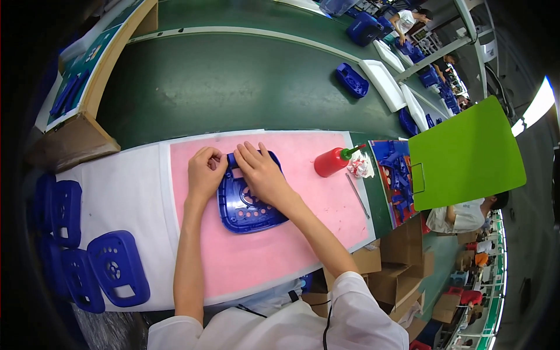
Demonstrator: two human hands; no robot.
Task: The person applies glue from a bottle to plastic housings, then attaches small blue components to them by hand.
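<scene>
A blue plastic cover (pixel 248 220) lies on the pink mat, its hollow, ribbed inside facing up; round holes show in its lower half. At its upper left corner, my left hand (pixel 204 174) has its fingers curled in a pinch against the rim. Anything small between those fingertips is hidden. My right hand (pixel 263 177) rests flat across the cover's upper part, fingers stretched toward the far rim, hiding much of the middle and right side.
Right of the cover stand a red squeeze bottle (pixel 331 163), crumpled tissue (pixel 360 165) and a thin rod (pixel 358 196). A bin of small blue parts (pixel 398 178) adjoins a green board (pixel 466 160). More blue covers (pixel 119 268) lie left. A blue shell (pixel 352 80) sits beyond.
</scene>
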